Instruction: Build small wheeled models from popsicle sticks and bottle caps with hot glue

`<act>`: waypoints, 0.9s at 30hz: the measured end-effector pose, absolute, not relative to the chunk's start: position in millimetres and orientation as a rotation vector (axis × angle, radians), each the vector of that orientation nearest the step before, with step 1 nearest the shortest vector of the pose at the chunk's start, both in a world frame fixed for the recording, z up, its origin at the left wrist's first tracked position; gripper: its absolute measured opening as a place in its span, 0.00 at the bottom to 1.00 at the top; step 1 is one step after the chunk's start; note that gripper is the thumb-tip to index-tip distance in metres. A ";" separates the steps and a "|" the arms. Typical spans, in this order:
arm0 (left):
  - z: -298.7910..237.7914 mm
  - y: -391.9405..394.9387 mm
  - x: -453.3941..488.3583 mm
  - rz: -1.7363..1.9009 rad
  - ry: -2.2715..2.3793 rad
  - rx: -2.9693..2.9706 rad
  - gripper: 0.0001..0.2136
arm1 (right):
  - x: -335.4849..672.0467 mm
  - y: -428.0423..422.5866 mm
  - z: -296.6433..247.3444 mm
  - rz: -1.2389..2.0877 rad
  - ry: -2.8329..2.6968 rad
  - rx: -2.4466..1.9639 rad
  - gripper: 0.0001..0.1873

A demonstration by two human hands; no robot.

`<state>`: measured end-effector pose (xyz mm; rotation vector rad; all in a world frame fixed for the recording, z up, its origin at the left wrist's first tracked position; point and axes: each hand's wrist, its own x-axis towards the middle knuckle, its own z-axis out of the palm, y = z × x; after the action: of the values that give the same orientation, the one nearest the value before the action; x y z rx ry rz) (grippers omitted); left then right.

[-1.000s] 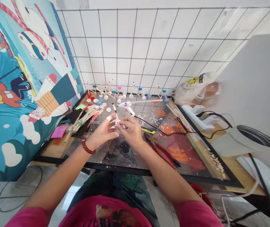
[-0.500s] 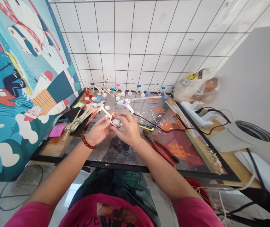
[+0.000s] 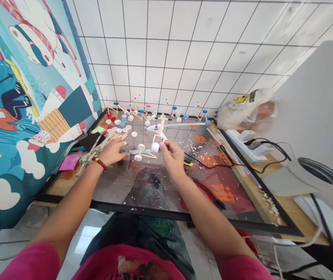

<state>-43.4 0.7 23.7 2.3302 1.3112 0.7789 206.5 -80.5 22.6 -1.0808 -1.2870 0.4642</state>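
My right hand (image 3: 172, 155) is pinched on a small stick-and-bottle-cap model (image 3: 154, 144), held a little above the glass table top (image 3: 143, 186); one white cap sits at my fingertips and another hangs lower left. My left hand (image 3: 112, 151), with a red bead bracelet at the wrist, reaches left with fingers bent over the pile of wooden sticks (image 3: 100, 146); what the fingers hold, if anything, I cannot make out. A white glue gun (image 3: 157, 128) lies just beyond the model.
Finished stick models with coloured caps (image 3: 155, 111) line the tiled back wall. Loose caps (image 3: 118, 122) lie at the back left. Red pliers (image 3: 204, 192), a yellow-green cutter, a black cord, a power strip (image 3: 244, 142) and a plastic bag (image 3: 242, 109) are on the right.
My hands have come apart: the left left the model and went out to the stick pile. The right now holds the model alone, farther forward.
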 end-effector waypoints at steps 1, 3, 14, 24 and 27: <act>18.2 1.2 -42.8 0.759 1.284 2.370 0.16 | 207.0 -79.8 21.6 0.468 -1.280 -1.085 0.13; 9.9 0.1 -41.8 0.744 1.286 2.427 0.10 | 207.6 -78.6 19.4 0.495 -1.266 -1.086 0.13; 34.6 1.3 -100.7 1.250 2.269 2.011 0.13 | 205.7 -74.7 7.2 0.580 -1.262 -1.089 0.15; 38.3 -21.3 -60.7 1.660 1.605 1.777 0.14 | 181.5 -82.1 4.5 0.978 -1.346 -1.007 0.16; 30.8 -29.4 -28.5 1.485 1.152 1.371 0.19 | 174.2 -85.3 2.3 1.078 -1.387 -1.011 0.18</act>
<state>-28.5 -29.4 30.8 1.3706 1.1524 1.4846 174.2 -85.3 2.3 -1.0105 -1.3869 1.0783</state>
